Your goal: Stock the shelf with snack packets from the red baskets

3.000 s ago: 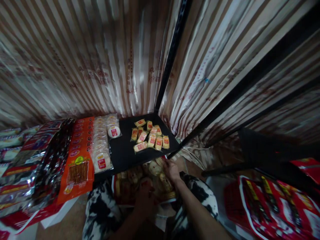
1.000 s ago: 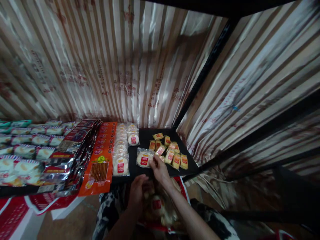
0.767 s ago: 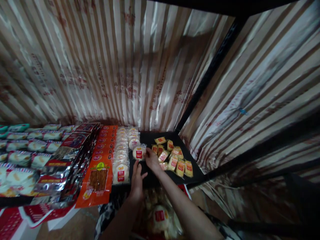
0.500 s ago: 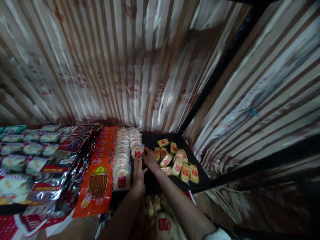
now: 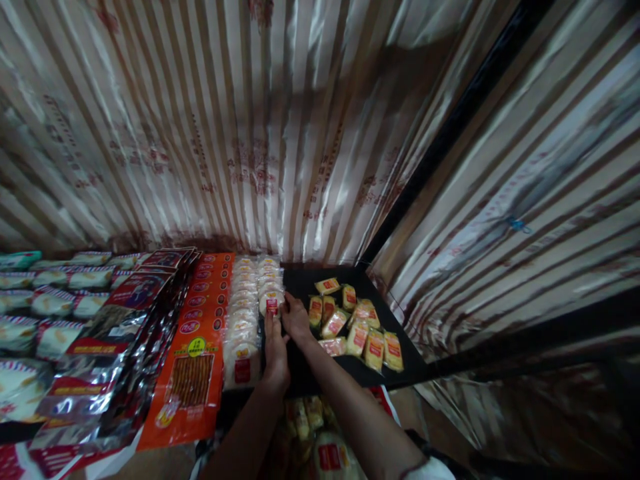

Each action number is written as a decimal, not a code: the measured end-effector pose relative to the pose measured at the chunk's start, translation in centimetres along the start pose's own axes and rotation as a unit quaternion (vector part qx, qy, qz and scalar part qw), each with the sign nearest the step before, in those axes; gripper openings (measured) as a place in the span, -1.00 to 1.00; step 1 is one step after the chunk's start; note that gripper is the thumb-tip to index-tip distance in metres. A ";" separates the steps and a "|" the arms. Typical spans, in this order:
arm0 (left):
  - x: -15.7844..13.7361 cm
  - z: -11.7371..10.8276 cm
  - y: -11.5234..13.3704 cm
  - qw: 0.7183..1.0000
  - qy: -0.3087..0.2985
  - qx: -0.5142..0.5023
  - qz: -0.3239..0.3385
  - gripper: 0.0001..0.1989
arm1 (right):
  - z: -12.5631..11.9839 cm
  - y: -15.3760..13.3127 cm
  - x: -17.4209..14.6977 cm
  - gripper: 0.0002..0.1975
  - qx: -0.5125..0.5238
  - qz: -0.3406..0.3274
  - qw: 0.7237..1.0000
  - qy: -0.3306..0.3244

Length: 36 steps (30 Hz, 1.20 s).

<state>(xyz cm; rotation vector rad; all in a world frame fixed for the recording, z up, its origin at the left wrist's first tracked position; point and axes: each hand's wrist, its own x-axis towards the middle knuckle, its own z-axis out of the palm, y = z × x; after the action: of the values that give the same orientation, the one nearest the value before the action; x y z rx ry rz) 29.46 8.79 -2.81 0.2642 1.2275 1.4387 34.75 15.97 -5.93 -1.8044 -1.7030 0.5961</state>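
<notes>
Where the view begins, far to the left of my hands, I see rows of pale wrapped buns [image 5: 50, 303] across the black shelf [image 5: 350, 368]; nearer to me lie the dark foil packs [image 5: 107, 333], then the orange snack packs [image 5: 193, 360], whose long axis runs from the front edge back toward the striped curtain [image 5: 250, 133]; beside those, just left of my left hand [image 5: 276, 353], a column of round cakes in clear wrappers [image 5: 243, 320] runs the same way, front to back. My left hand lies flat and narrow, fingers together and pointing away from me, its tips touching the near edge of the round cake packet [image 5: 271, 303]; that packet sits at the front of a second, shorter column, its red label facing me, and it is round, so I can tell no long axis for it. My right hand [image 5: 296, 320] rests just right of the packet, fingers curled against its side; I cannot tell whether it grips or only presses. Further right of that hand lies a loose cluster of small yellow packets [image 5: 357, 327], pointing every which way; past them the black post [image 5: 450, 133] rises at the shelf corner.
</notes>
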 end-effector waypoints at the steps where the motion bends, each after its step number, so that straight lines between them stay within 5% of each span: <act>1: 0.1 0.0 0.0 1.000 -0.002 0.003 0.002 -0.60 | 0.0 -0.1 0.0 -0.61 -0.001 0.003 1.000 -0.002; 12: 0.5 0.1 -0.2 0.999 -0.003 0.032 -0.006 -0.53 | -0.4 -1.7 -0.3 -0.57 -0.007 0.033 0.999 -0.018; 19: -0.6 -0.8 -0.7 0.997 -0.031 0.055 0.038 -0.58 | -4.6 0.5 -5.6 -0.63 -0.077 -0.185 0.978 0.054; 23: -2.8 -1.1 -2.6 0.994 -0.051 0.088 0.044 -0.64 | -7.0 4.3 -9.2 -0.66 -0.173 -0.218 0.957 0.084; 27: -6.0 -1.1 -4.6 0.990 -0.074 0.115 0.028 -0.61 | -7.6 7.3 -9.5 -0.65 -0.222 -0.204 0.950 0.076; 33: -10.3 -2.8 -5.7 0.970 -0.100 0.210 0.065 -0.62 | -8.2 8.3 -7.2 -0.68 -0.233 -0.188 0.951 0.078; 36: -11.5 -4.6 -6.8 0.961 -0.118 0.249 0.024 -0.67 | -9.0 7.9 -7.1 -0.66 -0.216 -0.190 0.954 0.084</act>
<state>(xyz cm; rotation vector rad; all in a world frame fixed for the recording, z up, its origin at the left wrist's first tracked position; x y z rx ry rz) 33.53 -4.58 -4.66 0.7903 1.3748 1.0797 46.05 7.84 -5.19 -1.6692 -2.0996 -0.1015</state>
